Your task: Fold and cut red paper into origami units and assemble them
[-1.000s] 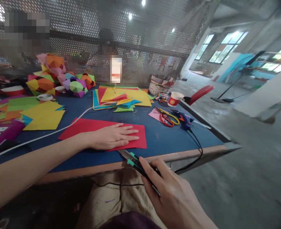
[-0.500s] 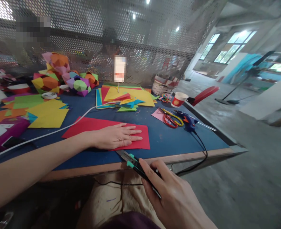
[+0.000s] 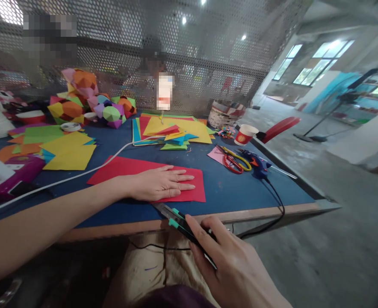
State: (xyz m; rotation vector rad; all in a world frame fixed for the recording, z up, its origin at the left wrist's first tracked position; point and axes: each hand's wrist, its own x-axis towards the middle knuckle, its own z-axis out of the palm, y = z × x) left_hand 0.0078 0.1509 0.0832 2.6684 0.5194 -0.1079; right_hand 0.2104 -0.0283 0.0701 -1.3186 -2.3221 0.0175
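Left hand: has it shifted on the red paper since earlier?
No. Left hand unchanged against the red paper, fingertips equally short of its right edge.

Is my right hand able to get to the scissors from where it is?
Probably yes: the scissors lie uncovered on the table, nothing between them and the right hand. That hand grips a knife, though, so it is not free to take them.

My left hand [image 3: 158, 185] and right hand [image 3: 237, 265] are bare, forearms uncovered. Legs: beige trousers [image 3: 150, 267] with small coloured marks. Lower edge: dark purple garment [image 3: 176, 299].
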